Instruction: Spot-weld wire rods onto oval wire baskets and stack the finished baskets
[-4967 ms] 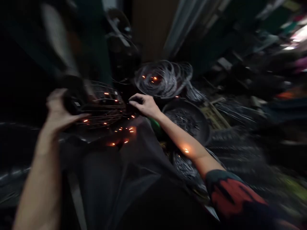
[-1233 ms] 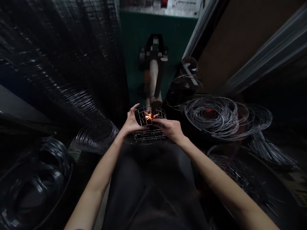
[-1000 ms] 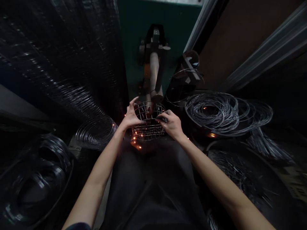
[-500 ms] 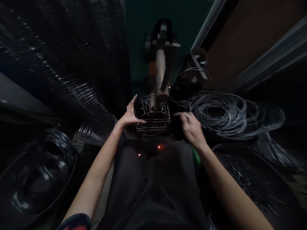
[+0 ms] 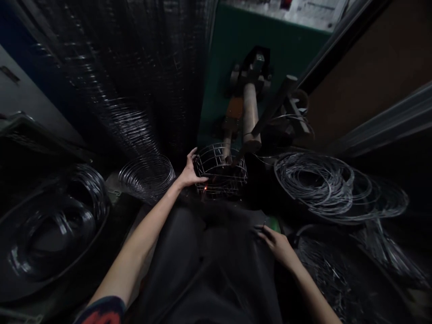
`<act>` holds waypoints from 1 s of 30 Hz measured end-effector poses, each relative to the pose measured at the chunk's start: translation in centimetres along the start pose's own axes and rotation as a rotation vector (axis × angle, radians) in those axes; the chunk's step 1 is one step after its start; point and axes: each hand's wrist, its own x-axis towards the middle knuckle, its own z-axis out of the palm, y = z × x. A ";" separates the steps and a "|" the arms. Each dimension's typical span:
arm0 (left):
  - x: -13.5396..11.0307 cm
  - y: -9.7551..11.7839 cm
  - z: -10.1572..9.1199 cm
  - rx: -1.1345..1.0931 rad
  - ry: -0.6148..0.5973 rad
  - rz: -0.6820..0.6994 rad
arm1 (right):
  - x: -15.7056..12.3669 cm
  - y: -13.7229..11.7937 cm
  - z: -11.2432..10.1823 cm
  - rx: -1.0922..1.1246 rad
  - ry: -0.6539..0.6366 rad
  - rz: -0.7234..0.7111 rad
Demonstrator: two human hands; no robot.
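Note:
A round cage of welded wire [image 5: 221, 155] sits under the machine's arms in the middle of the view. My left hand [image 5: 191, 173] grips its left side, thumb along the front and fingers at the back. Lower right, over my dark apron [image 5: 216, 270], is my right hand [image 5: 275, 240]. Its fingers are drawn together, with a small dark tip near them; what they hold is too dim to make out. One orange spark [image 5: 205, 188] glows at the front of the cage.
A machine with a thick metal cylinder arm [image 5: 250, 108] stands ahead against a green panel [image 5: 219, 54]. Wire rings [image 5: 148, 173] stand at left, beside coiled wire [image 5: 91, 198]. A large wire pile [image 5: 313, 180] and a tub of short wires [image 5: 330, 270] lie at right.
My right hand has dropped from beside the cage to over the right side of my apron. My left hand stays at the cage. The view has shifted, and fewer sparks show.

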 end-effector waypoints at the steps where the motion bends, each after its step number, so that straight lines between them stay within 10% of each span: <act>1: -0.7 0.7 -0.2 0.034 0.013 0.030 | 0.2 -1.6 -0.5 0.048 0.025 -0.008; 4: -3.3 3.6 -0.6 0.194 -0.032 0.163 | 0.8 -8.1 -1.7 0.231 0.037 -0.085; 9: -5.8 8.3 0.3 0.435 -0.278 0.251 | 4.2 -15.5 -1.9 0.283 -0.332 -0.099; 20: -3.4 10.6 1.9 0.708 -0.412 0.259 | 5.2 -14.2 0.1 -0.623 -0.070 -0.512; 30: -1.0 10.9 1.7 0.690 -0.374 0.231 | 7.0 -13.6 -1.2 -0.631 0.046 -0.669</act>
